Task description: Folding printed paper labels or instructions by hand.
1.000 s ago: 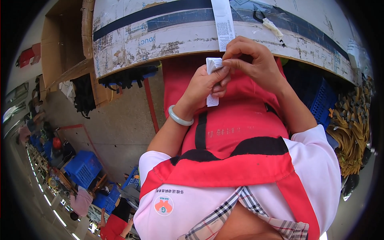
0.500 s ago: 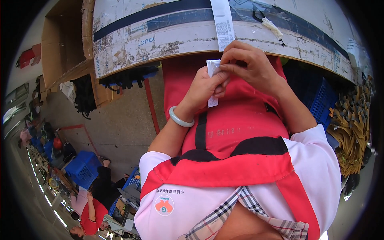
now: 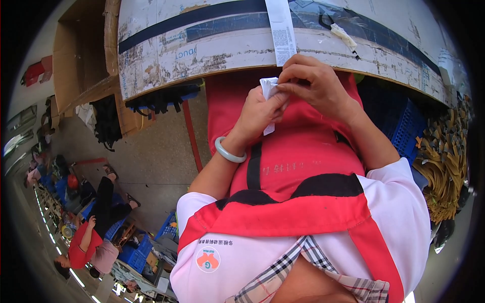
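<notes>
In front of my red apron, my left hand [image 3: 261, 112] is closed around a folded stack of white printed labels [image 3: 269, 84]. The stack stands upright, its top poking out above the fist and its lower end showing below. My right hand [image 3: 316, 83] meets it from the right, thumb and forefinger pinched at the stack's top edge; the exact layer between them is hidden. Just beyond my right fingers a long white printed label strip [image 3: 281, 35] lies across the table, its near end at the table edge.
The worn white table [image 3: 217, 53] bears a dark strap band and a small cream-coloured piece with black cord [image 3: 343, 38]. An open cardboard box [image 3: 81, 55] stands left. At right are a blue crate [image 3: 408, 129] and piled brown strips [image 3: 442, 171]. People [image 3: 86, 247] are behind at lower left.
My hands stay nearly in place, with the right fingers shifting slightly at the stack's top. In the background at lower left, a person in red has moved along, legs now in stride.
</notes>
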A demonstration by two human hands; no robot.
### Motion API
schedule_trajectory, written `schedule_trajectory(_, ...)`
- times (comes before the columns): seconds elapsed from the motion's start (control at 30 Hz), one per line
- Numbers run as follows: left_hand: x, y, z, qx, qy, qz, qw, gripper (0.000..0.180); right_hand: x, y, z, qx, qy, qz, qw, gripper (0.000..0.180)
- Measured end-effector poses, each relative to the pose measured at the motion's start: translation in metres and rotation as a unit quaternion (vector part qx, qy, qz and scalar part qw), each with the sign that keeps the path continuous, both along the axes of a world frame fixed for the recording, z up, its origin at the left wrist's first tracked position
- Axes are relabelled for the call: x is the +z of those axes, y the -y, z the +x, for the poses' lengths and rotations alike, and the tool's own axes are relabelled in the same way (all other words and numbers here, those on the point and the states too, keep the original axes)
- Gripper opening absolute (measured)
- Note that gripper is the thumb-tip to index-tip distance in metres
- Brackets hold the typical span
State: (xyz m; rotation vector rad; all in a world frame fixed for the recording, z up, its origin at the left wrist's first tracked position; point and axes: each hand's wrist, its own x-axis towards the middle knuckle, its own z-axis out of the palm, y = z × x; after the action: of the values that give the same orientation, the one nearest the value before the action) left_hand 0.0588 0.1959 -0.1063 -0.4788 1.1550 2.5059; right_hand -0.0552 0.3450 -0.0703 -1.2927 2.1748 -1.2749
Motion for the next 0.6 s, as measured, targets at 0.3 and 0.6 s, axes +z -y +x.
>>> schedule_trajectory(0.3, 0.0004, 0.0013, 0.0005, -0.005, 0.006, 0.002, 1.0, 0.019, 0.0039, -0.001, 0.0017, -0.004, 0.09, 0.007, 0.996, 0.008)
schedule_trajectory(0.6, 0.0077, 0.0035, 0.0014, -0.035, -0.02, -0.044, 0.998, 0.016, 0.0098, -0.0031, -0.0055, 0.062, 0.202, 0.059, 0.976, 0.034)
